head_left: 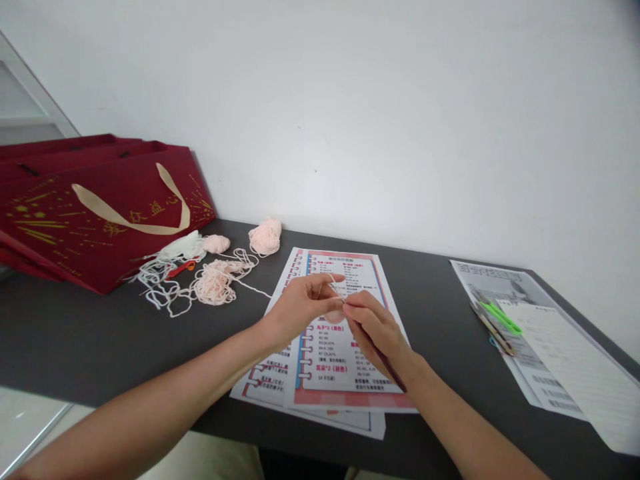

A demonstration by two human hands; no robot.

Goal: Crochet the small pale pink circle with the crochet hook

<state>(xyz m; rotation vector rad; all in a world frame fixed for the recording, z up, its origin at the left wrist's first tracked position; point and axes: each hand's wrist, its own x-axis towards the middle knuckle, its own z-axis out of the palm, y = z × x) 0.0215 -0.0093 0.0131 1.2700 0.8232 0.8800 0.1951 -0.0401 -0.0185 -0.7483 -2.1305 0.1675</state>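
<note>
My left hand (pixel 295 307) is closed in a pinch around a small pale pink piece of crochet (pixel 335 316), its index finger raised with yarn running over it. My right hand (pixel 383 328) grips a crochet hook (pixel 385 363) whose dark brown handle slants down toward my wrist. The hook's tip meets the crochet piece between both hands; the fingers hide the stitches. A strand of pale pink yarn (pixel 255 288) leads from my left hand to a loose tangle (pixel 215 281) on the left. Beneath both hands lie printed pattern sheets (pixel 345 399).
Dark red gift bags (pixel 100 207) lean at the left. Near them sit white yarn (pixel 183 247), pale pink balls (pixel 266 235) and an orange-red item (pixel 180 269). Papers (pixel 560 373) at the right bear a green cutter-like tool (pixel 501 317) and slender tools (pixel 495 331). Behind the dark table (pixel 425 287) rises a white wall.
</note>
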